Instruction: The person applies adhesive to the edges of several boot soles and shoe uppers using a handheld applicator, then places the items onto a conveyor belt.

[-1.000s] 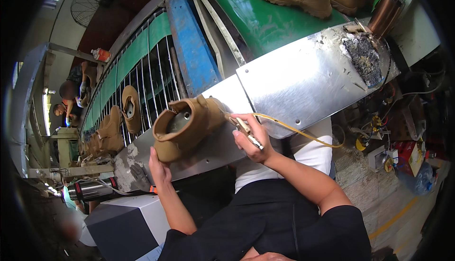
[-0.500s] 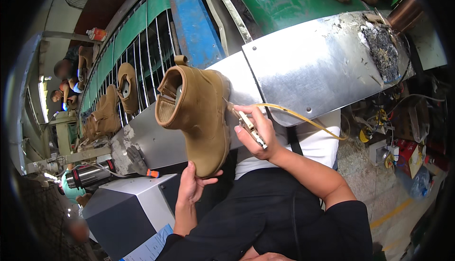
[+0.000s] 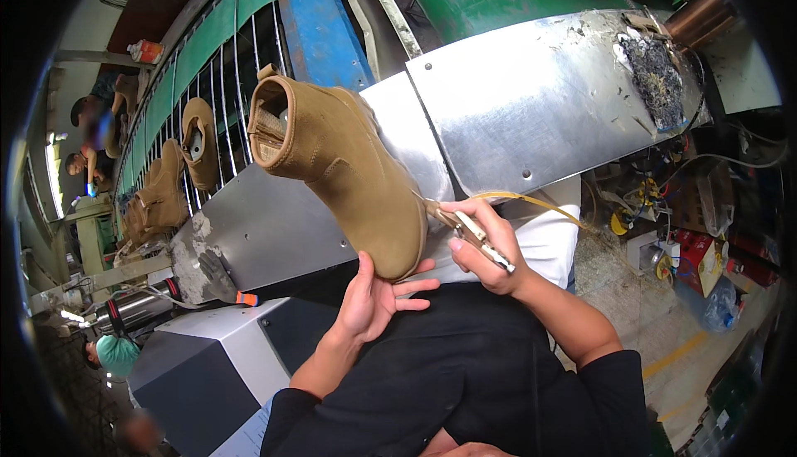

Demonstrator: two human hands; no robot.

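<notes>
Boot, tan and ankle-high, slants over the front of the metal desk, near the middle of the view, its open collar toward the upper left and its rounded toe down by the person's body. The left hand is turned palm up beneath that toe, fingers spread apart, the thumb resting against the near side. The right hand is clamped on a slim metal tool whose narrow end points at the sole edge; whether its tip touches the boot, I cannot tell. A yellow hose curves away rightward from behind the right hand. To the left, more tan boots stand in a row along a barred rack. Beyond the desk lie a worn blue board and a green surface. A copper-coloured flask leans at the upper right, beside a rough dark patch on the desk. Below the desk's left end sits a grey and white box.
</notes>
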